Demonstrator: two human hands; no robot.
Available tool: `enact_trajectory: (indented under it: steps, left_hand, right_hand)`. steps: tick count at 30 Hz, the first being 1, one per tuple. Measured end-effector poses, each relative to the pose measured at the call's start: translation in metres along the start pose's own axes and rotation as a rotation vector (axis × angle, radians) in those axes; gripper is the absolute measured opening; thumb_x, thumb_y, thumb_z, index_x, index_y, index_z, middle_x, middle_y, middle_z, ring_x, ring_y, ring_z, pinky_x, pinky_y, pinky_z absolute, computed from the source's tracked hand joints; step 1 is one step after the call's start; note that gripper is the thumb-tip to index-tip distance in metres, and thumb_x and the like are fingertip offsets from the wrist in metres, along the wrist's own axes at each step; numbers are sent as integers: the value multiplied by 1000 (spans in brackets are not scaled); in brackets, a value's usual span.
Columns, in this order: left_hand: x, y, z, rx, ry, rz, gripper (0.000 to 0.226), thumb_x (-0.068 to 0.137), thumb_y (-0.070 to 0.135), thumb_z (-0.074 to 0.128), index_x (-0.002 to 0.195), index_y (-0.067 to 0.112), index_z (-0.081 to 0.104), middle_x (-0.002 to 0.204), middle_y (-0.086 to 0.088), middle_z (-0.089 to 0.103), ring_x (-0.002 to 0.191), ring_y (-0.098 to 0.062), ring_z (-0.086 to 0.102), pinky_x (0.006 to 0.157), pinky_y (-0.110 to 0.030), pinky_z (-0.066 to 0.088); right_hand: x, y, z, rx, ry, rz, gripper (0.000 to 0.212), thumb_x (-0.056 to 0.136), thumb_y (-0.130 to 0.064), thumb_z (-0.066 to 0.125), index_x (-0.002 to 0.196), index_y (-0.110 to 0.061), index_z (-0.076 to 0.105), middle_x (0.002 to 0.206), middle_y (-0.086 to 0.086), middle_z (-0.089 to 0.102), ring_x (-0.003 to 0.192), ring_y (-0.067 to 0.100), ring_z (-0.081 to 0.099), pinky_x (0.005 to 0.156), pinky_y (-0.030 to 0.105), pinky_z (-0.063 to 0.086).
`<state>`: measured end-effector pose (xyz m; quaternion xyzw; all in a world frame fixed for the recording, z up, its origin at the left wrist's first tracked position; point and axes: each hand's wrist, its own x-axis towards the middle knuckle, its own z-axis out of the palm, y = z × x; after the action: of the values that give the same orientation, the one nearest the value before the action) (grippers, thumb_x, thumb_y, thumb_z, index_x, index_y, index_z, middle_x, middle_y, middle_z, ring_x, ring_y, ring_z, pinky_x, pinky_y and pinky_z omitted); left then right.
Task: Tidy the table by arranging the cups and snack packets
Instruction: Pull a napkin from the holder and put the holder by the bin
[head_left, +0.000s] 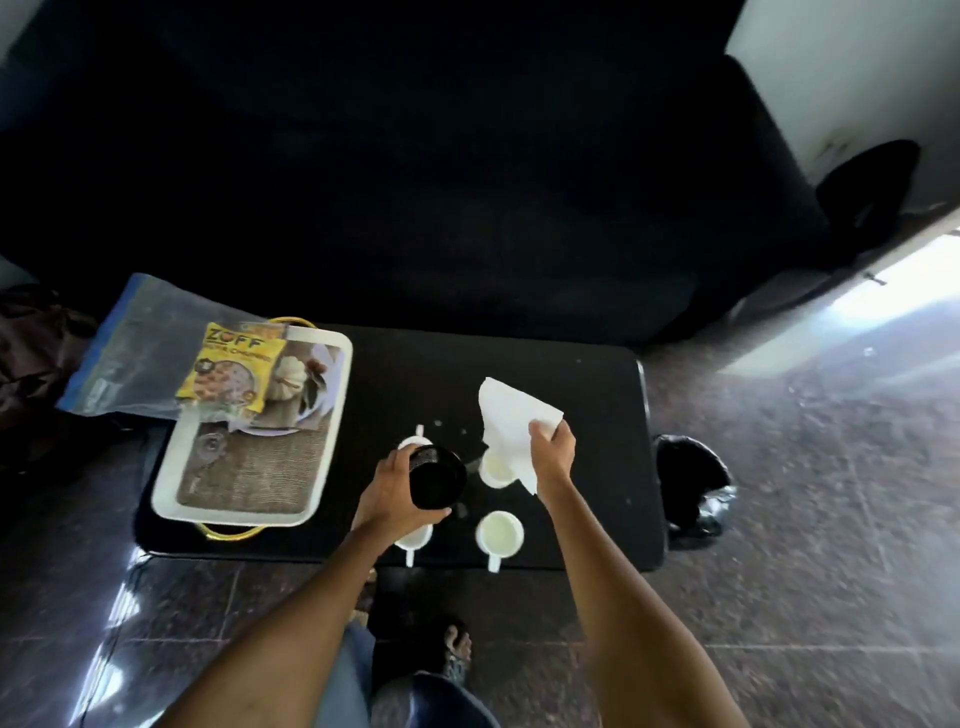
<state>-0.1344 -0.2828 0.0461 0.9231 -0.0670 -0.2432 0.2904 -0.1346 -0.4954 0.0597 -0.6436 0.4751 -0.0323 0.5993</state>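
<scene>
Black mesh cup (437, 477) gripped in left hand (397, 491), above white cups (500, 531) near table (597, 415) front edge. White tissue (511, 418) pinched in right hand (553, 451), over far-right cup. Yellow snack packet (231, 374) on tray (249, 447), far left.

Bare forearms, no sleeves; blue trousers (353, 675); dark open sandal (457, 654) on one foot.

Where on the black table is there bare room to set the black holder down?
Bare top lies between the tray and the tissue, along the far edge, and right of the near right cup toward the bin. The cluster of white cups under the left hand and right hand is crowded; the tray's near half is also bare.
</scene>
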Motion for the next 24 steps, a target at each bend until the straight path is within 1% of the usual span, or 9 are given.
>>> enact_trajectory:
  steps: [2,5,8,10,13,17,19,21,24]
  left_hand:
    - [-5,20,13,1,-44,39,100,56,46,83,138,17,33,137,-4,45,128,-22,44,101,-37,46]
    - [-6,51,32,19,-96,98,99,56,45,83,136,16,34,135,-2,45,128,-21,43,100,-38,46]
    - [0,73,51,46,-134,177,98,58,44,83,137,12,35,135,-4,46,128,-22,43,104,-35,42]
    - [5,85,62,81,-178,212,98,60,44,82,139,12,33,137,-5,44,129,-23,41,106,-35,41]
    - [10,98,77,104,-220,216,99,62,44,81,141,12,30,141,-6,41,131,-23,39,107,-35,41]
    - [21,111,99,143,-243,220,100,63,39,81,142,9,27,142,-7,39,131,-23,39,103,-33,42]
    - [25,120,114,165,-284,205,102,64,36,80,144,9,23,143,-7,35,131,-23,38,103,-32,41]
    - [29,130,133,191,-309,192,102,64,33,81,144,8,22,143,-7,34,131,-23,36,106,-30,38]
    - [35,148,164,226,-311,164,104,62,34,82,144,9,23,145,-7,32,135,-23,34,109,-31,37]
  right_hand:
    - [-1,5,-32,14,72,-3,26,91,-13,51,115,-5,57,105,7,60,93,20,57,77,28,41]
    - [4,16,-71,7,205,22,28,93,-15,50,116,0,55,111,16,62,102,31,59,81,31,45]
    - [11,24,-102,-41,324,62,28,94,-15,49,113,3,54,114,24,62,105,36,60,89,37,47]
    - [16,29,-120,-83,388,80,31,95,-16,48,119,4,52,118,27,61,108,38,59,92,38,45]
    - [30,35,-142,-156,446,77,34,96,-16,46,124,3,49,120,28,60,111,40,57,91,38,44]
    - [42,46,-171,-394,458,74,34,97,-18,44,127,-3,45,112,29,63,104,41,61,82,42,48]
    - [48,55,-188,-522,400,23,28,97,-19,44,120,-5,46,105,28,65,97,42,63,76,42,49]
    - [58,63,-206,-606,328,-21,24,96,-20,44,116,-6,47,101,26,67,93,41,64,72,41,48]
    - [74,73,-229,-657,271,-28,22,96,-20,43,115,-8,47,100,24,67,92,40,65,70,39,47]
